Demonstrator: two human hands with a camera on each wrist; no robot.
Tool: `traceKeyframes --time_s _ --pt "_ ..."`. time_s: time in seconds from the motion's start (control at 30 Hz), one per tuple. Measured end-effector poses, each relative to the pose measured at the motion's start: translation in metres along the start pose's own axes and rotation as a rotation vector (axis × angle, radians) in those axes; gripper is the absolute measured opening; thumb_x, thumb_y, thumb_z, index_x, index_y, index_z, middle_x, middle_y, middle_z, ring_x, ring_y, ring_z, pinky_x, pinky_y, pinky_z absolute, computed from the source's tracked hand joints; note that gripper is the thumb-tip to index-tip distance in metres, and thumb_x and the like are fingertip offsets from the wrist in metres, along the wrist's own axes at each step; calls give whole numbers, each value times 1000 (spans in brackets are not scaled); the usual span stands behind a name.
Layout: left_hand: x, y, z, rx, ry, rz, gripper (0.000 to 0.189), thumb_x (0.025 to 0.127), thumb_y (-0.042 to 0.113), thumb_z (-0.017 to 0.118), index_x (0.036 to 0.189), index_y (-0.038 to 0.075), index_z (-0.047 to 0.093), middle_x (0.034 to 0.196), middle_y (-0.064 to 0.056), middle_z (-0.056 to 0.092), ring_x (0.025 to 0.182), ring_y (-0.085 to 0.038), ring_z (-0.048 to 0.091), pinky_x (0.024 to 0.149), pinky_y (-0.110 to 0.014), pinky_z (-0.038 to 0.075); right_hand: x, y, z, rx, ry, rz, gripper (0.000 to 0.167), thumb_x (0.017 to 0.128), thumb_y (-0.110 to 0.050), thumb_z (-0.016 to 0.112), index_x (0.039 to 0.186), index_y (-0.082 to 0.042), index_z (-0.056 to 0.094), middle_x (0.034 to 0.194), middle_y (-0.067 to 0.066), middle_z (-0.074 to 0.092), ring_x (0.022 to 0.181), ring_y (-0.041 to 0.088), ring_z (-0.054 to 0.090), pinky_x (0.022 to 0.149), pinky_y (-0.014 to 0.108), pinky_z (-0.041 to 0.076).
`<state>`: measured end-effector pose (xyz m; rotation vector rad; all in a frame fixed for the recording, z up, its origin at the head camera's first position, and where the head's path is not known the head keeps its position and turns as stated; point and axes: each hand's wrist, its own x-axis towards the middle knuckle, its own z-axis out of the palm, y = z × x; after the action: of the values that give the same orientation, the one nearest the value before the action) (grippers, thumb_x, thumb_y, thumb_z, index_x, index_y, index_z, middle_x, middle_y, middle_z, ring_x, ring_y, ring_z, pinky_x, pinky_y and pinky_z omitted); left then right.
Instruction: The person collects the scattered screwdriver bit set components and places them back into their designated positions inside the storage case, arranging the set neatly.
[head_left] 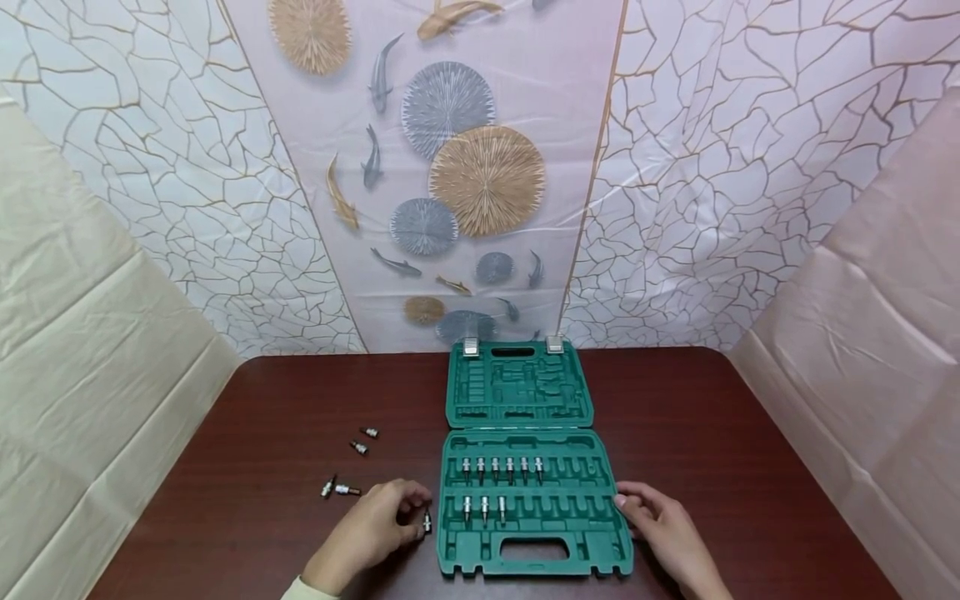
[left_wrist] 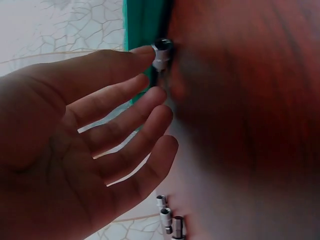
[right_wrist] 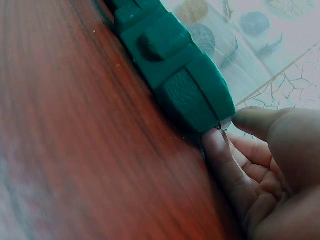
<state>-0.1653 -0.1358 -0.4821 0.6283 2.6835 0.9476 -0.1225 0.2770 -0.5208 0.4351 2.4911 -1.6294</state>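
Note:
A green plastic socket case lies unfolded on the table, with several silver bit sockets standing in two rows of its near half. Left of the case, my left hand reaches down to a loose bit socket. In the left wrist view the thumb tip meets the socket's silver end, while the other fingers spread below it. My right hand grips the case's right edge. The right wrist view shows thumb and forefinger at the corner of the green case.
Several more loose bit sockets lie on the dark red table to the left. The case's far half, with moulded recesses and two latches, lies toward the patterned cloth backdrop.

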Motion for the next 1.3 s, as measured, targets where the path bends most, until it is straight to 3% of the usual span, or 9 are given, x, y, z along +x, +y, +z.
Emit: traceKeyframes --time_s 0.3,0.5,0.67,0.87,0.97,1.2,1.3 --pt "1 -2 8 71 32 41 26 82 6 88 106 12 79 104 4 70 91 -16 67 77 -36 57 0 0 -1 -7 -2 -2 52 104 -36 68 141 0 63 108 7 71 98 17 70 78 37 61" --pt "1 0 9 131 32 -10 18 84 14 89 99 17 78 99 9 67 91 -15 66 76 -40 56 -1 -1 1 4 1 -6 50 104 -34 69 140 1 64 107 7 71 97 17 70 76 36 61" --pt "-1 2 12 211 77 -50 20 82 21 90 86 22 71 86 11 59 76 -7 56 63 -35 49 0 0 1 3 0 -9 51 104 -35 69 140 1 64 106 6 71 95 17 69 74 34 60" --pt "-2 3 12 183 93 -57 27 84 21 90 78 21 63 78 8 54 67 -6 47 59 -31 42 0 0 1 8 3 -14 49 104 -34 69 139 1 64 105 6 70 95 17 68 73 32 59" --pt "-2 3 12 163 85 -66 25 86 17 88 83 20 63 74 9 55 64 -6 49 56 -31 41 0 0 1 5 1 -8 49 104 -34 68 139 1 64 106 7 71 96 17 69 75 34 60" --pt "-2 1 13 116 52 -73 22 93 15 81 114 18 75 75 12 61 61 -3 54 52 -31 44 0 0 -1 1 -5 3 53 104 -37 68 140 1 63 110 8 71 98 17 70 77 37 61" --pt "-4 -1 11 72 22 -54 25 91 12 82 116 13 77 78 11 64 65 -3 57 56 -30 47 -1 -1 -1 1 -6 0 53 104 -38 68 141 0 63 110 8 71 98 17 70 76 36 60"
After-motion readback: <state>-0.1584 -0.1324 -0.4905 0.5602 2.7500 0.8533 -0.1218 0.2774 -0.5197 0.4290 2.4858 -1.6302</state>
